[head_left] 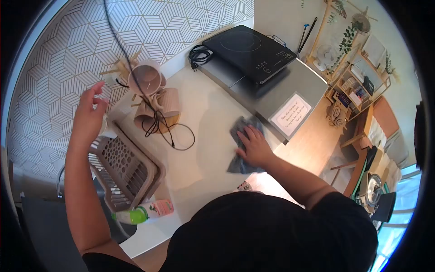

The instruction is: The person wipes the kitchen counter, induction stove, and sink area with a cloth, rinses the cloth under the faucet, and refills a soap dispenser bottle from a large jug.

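Note:
My right hand presses a grey-blue cloth against the white countertop, its fingers spread over the bunched fabric. The cloth lies close to the metal box under the cooktop. On the other side, my left hand is raised near the patterned wall, above the far end of a beige dish rack. Its fingers are apart and slightly bent, with nothing visible between them. A white object, partly hidden behind that hand, cannot be made out. Several beige mugs hang or stand on a wooden holder beside the rack.
A black induction cooktop sits on a metal box bearing a printed sign. A black cable dangles before the mugs. A green-capped bottle is at the rack's near end, by the sink.

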{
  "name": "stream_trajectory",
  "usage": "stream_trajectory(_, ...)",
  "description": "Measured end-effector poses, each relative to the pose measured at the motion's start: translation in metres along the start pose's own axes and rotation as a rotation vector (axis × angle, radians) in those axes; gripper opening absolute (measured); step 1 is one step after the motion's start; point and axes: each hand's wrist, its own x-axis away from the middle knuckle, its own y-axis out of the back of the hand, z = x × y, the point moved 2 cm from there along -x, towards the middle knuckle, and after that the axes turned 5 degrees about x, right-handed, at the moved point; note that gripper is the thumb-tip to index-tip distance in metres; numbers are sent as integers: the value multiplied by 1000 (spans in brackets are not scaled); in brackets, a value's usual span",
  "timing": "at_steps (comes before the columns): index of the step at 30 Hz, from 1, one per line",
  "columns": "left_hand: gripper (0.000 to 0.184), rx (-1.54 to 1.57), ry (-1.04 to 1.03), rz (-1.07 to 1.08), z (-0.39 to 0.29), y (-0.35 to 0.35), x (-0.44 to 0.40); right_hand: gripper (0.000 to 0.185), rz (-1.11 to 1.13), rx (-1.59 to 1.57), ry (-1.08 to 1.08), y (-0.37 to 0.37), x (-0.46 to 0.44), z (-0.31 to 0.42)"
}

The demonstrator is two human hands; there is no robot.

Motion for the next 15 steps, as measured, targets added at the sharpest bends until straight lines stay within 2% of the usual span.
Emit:
stream_trajectory(1, 39, -20, -72, -86, 5, -2, -18, 67, 56, 51, -17, 9, 14, -2)
stream_trajectory(3, 36, -59, -94, -85, 7, -4, -48, 69, 195, 69, -83, 14, 26, -8)
stream_trajectory(6, 34, -45, -88, -77, 0, -19, -79, 70, 189, 36, -135, -11, -2, -8)
stream_trajectory(9, 35, -47, -95, -33, 16, -35, -112, 70, 195, -35, -163, -27, -76, -1)
stream_trajectory(11, 35, -91, -98, -11, 25, -44, -122, 72, 91, -26, -148, -49, -130, 1)
stream_trajectory(15, 36, -81, -36, -104, 18, -58, -110, 74, 125, -69, -195, -71, -228, 5)
